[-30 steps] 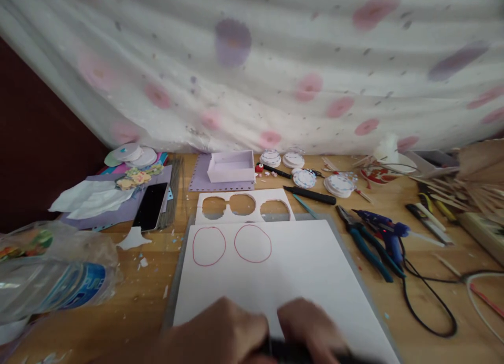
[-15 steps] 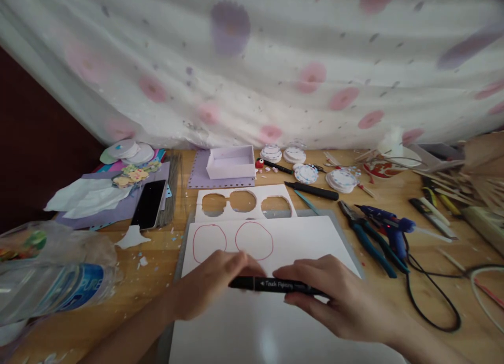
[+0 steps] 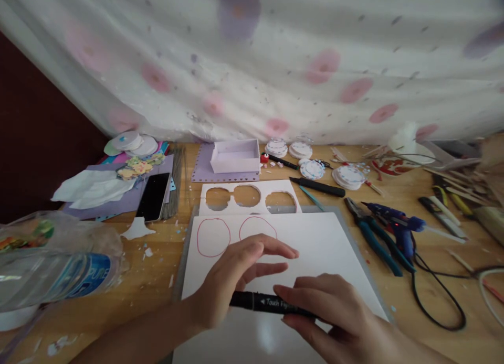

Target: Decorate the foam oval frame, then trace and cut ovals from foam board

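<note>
A black marker pen (image 3: pixel 261 302) with white lettering lies level over a white sheet (image 3: pixel 307 241). My right hand (image 3: pixel 338 314) grips its right part between thumb and fingers. At the marker's left end is my left hand (image 3: pixel 232 277), its fingers stretched out and spread; the palm hides that end, so I cannot tell whether they touch. Two red circles are drawn along the top of the sheet, the right circle (image 3: pixel 258 225) partly covered by my left fingers and the left circle (image 3: pixel 213 238) in full view.
Behind the sheet lies a white board with cut holes (image 3: pixel 264 188). Pliers (image 3: pixel 378 238) and a blue glue gun (image 3: pixel 397 222) with a looping cord lie right. A phone (image 3: pixel 153 196) and water bottle (image 3: pixel 59 280) are left. A white box (image 3: pixel 236 164) stands behind.
My left hand's fingers have lifted and spread out to the right above the marker. My right hand and the marker have come slightly lower in view. The camera view has shifted a little.
</note>
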A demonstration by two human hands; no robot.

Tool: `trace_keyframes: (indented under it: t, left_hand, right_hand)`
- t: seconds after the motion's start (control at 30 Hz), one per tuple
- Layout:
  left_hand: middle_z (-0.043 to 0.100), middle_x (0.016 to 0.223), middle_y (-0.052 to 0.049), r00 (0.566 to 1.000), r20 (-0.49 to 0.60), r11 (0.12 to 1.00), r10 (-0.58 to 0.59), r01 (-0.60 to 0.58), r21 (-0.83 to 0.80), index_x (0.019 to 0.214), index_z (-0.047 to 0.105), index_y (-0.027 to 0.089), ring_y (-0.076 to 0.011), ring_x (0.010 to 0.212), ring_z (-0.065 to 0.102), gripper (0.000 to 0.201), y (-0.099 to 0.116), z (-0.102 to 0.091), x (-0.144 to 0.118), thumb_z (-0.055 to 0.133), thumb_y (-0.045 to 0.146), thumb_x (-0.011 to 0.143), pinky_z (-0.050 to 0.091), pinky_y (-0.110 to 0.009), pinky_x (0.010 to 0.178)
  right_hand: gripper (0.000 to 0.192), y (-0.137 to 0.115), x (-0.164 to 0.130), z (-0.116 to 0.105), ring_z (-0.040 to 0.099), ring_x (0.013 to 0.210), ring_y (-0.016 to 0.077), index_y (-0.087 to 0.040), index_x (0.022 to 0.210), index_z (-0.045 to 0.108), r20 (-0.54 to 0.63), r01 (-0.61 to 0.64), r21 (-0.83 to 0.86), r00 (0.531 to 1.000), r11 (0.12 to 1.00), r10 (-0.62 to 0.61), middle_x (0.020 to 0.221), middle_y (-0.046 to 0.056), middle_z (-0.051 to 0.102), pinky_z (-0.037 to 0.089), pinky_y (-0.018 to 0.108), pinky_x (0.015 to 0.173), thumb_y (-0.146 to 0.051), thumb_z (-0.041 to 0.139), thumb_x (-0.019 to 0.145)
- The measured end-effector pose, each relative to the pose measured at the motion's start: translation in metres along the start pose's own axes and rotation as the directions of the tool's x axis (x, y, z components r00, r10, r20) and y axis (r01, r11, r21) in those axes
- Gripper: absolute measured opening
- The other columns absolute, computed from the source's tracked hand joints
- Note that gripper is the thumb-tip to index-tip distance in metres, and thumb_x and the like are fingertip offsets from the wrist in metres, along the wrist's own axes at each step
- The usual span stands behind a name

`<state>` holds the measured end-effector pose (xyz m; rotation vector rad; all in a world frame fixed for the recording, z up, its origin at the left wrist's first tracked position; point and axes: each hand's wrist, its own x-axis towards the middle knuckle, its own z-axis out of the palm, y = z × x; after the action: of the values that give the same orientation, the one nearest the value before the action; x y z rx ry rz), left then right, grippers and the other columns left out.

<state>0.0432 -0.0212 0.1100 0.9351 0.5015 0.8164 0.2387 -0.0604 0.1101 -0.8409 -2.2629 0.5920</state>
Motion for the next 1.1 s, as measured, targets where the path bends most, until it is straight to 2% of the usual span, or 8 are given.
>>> trace_keyframes:
  t: [0.27, 0.47, 0.53, 0.63, 0.77, 0.87, 0.93, 1.1]
  left_hand:
    - [0.061, 0.116, -0.011, 0.997, -0.045, 0.981, -0.063, 0.071, 0.182, 0.106, 0.066, 0.015, -0.0235, 0.117, 0.053, 0.037, -0.010, -0.003, -0.002, 0.035, 0.036, 0.099, 0.046, -0.036, 0.099]
    - [0.036, 0.041, 0.004, 0.886, -0.065, 0.625, -0.459, 0.373, 0.686, 0.055, 0.053, 0.015, -0.0088, 0.040, 0.036, 0.069, -0.014, -0.036, 0.010, 0.026, 0.065, 0.093, 0.028, -0.022, 0.044]
    - [0.037, 0.045, 0.005, 0.922, -0.101, 0.586, -0.373, 0.319, 0.745, 0.056, 0.050, 0.015, -0.0082, 0.042, 0.033, 0.064, -0.008, -0.054, 0.016, 0.034, 0.066, 0.091, 0.024, -0.022, 0.045]
    - [0.041, 0.052, 0.003, 0.957, -0.289, 0.370, 0.034, 0.257, 0.893, 0.058, 0.048, 0.016, -0.0109, 0.052, 0.041, 0.057, 0.003, -0.084, 0.028, 0.037, 0.060, 0.093, 0.027, -0.023, 0.053]
    - [0.057, 0.062, -0.003, 0.891, -0.371, -0.029, 0.261, 0.392, 0.920, 0.074, 0.061, 0.017, -0.0195, 0.064, 0.057, 0.049, 0.008, -0.115, 0.049, 0.034, 0.050, 0.097, 0.034, -0.027, 0.060]
    - [0.067, 0.102, -0.017, 0.897, -0.253, -0.210, 0.362, 0.343, 0.916, 0.110, 0.062, 0.010, -0.0312, 0.101, 0.061, 0.045, 0.002, -0.116, 0.056, 0.033, 0.043, 0.098, 0.042, -0.038, 0.085]
    - [0.050, 0.136, -0.025, 0.918, -0.120, -0.278, 0.377, 0.236, 0.931, 0.135, 0.046, 0.005, -0.0377, 0.129, 0.043, 0.056, -0.007, -0.105, 0.047, 0.039, 0.044, 0.096, 0.032, -0.049, 0.104]
    - [0.015, 0.160, -0.013, 0.955, 0.292, -0.136, -0.053, -0.297, 0.945, 0.151, 0.026, 0.027, -0.0386, 0.146, 0.012, 0.079, -0.051, -0.060, -0.003, 0.048, 0.065, 0.086, 0.003, -0.061, 0.115]
  right_hand:
    - [0.017, 0.005, -0.010, 0.010, 0.061, 0.056, 0.0117, -0.018, 0.110, 0.058, 0.045, -0.074, 0.049, 0.996, 0.996, 0.072, 0.068, 0.002, 0.066, 0.044, 0.021, 0.053, -0.022, 0.049, 0.095]
    - [0.026, 0.045, 0.006, -0.008, 0.063, 0.070, 0.0121, -0.019, 0.114, 0.057, 0.252, -0.323, 0.097, 0.923, 0.942, 0.290, 0.084, 0.003, 0.069, 0.048, 0.021, 0.064, -0.032, 0.056, 0.092]
    - [0.026, 0.073, 0.009, -0.021, 0.062, 0.074, 0.0149, -0.018, 0.108, 0.058, 0.130, -0.358, -0.013, 0.925, 0.934, 0.356, 0.088, 0.005, 0.068, 0.050, 0.025, 0.068, -0.038, 0.050, 0.094]
    - [0.028, 0.127, 0.009, -0.041, 0.060, 0.085, 0.0212, -0.017, 0.096, 0.060, -0.139, -0.424, -0.332, 0.906, 0.843, 0.401, 0.093, 0.011, 0.066, 0.048, 0.034, 0.078, -0.033, 0.037, 0.098]
    - [0.026, 0.188, 0.012, -0.052, 0.057, 0.098, 0.0283, -0.008, 0.101, 0.061, -0.117, -0.400, -0.791, 0.841, 0.463, 0.528, 0.100, 0.019, 0.065, 0.042, 0.037, 0.084, -0.011, 0.037, 0.090]
    - [0.027, 0.211, 0.020, -0.052, 0.057, 0.098, 0.0287, -0.005, 0.103, 0.061, -0.081, -0.357, -0.874, 0.776, 0.329, 0.625, 0.101, 0.020, 0.065, 0.040, 0.035, 0.081, -0.005, 0.038, 0.088]
    - [0.024, 0.218, 0.025, -0.051, 0.058, 0.097, 0.0286, -0.005, 0.101, 0.061, -0.075, -0.355, -0.876, 0.768, 0.325, 0.636, 0.098, 0.020, 0.066, 0.039, 0.035, 0.079, -0.007, 0.040, 0.089]
    - [0.021, 0.225, 0.033, -0.054, 0.058, 0.099, 0.0289, -0.007, 0.103, 0.061, -0.040, -0.324, -0.879, 0.782, 0.350, 0.622, 0.101, 0.019, 0.066, 0.038, 0.037, 0.082, -0.015, 0.044, 0.092]
